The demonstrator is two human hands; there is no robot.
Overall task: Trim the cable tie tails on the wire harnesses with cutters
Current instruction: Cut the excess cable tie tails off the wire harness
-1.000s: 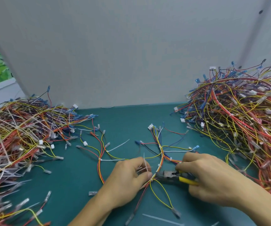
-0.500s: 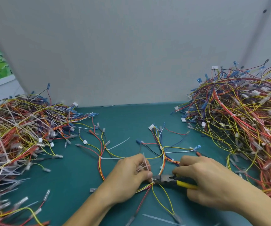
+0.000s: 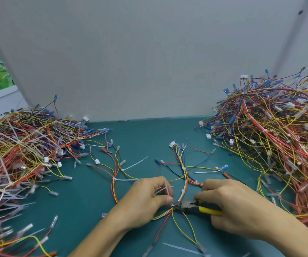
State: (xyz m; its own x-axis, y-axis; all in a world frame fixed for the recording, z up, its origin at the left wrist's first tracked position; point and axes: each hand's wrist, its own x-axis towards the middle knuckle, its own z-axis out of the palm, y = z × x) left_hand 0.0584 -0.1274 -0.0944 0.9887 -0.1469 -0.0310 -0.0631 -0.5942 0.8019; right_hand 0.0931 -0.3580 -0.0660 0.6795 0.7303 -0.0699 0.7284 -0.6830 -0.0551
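One wire harness (image 3: 184,170) of yellow, red, blue and white wires lies spread on the green mat in front of me. My left hand (image 3: 145,199) pinches its bundle near the junction and holds several white cable tie tails (image 3: 165,188) between the fingers. My right hand (image 3: 229,204) grips yellow-handled cutters (image 3: 192,205). The cutter jaws touch the bundle just beside my left thumb, where the wires fan out. A second harness (image 3: 115,175) with uncut white tie tails lies to the left of my left hand.
A big heap of harnesses (image 3: 19,151) with long tie tails fills the left side. Another heap (image 3: 272,141) fills the right. A grey wall (image 3: 149,62) closes the back of the green mat (image 3: 145,134). Loose cut tails (image 3: 183,248) lie near the front edge.
My right hand has slid the cutters left along the bundle until the jaws meet the junction by my left thumb. My left hand has stayed on the harness.
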